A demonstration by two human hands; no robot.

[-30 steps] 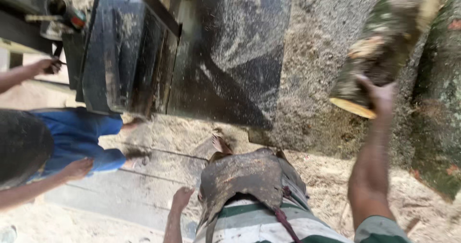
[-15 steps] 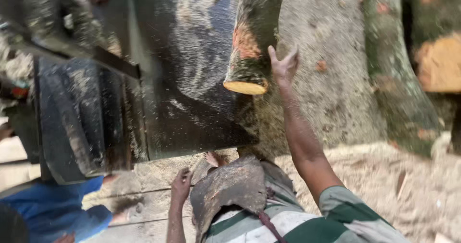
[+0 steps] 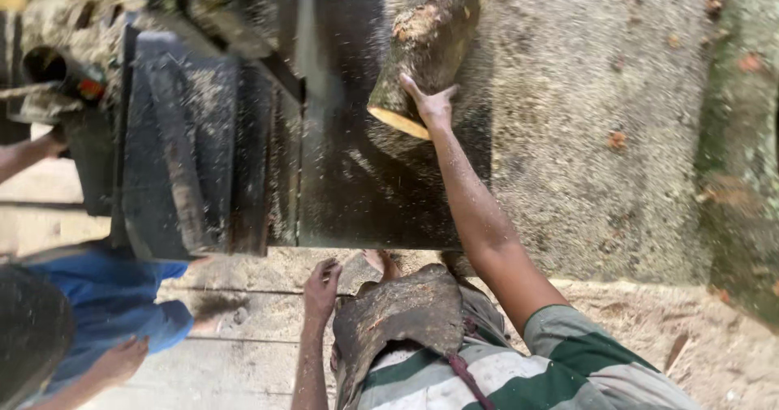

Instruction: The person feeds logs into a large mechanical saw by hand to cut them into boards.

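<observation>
Sawdust everywhere on this dark sawmill table (image 3: 389, 191). The log (image 3: 426, 41) lies on its far part, cut end facing near. Right hand (image 3: 434, 106) is pressed flat against that end, fingers spread, not gripping. Left hand (image 3: 322, 287) hangs loose and empty beside the worn leather apron (image 3: 398, 317). Another person in blue (image 3: 114, 304) stands at the left.

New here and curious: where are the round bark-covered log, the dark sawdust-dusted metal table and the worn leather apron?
round bark-covered log (image 3: 426, 33), head view, bark side.
dark sawdust-dusted metal table (image 3: 365, 191), head view, bare top.
worn leather apron (image 3: 398, 313), head view, front.
</observation>
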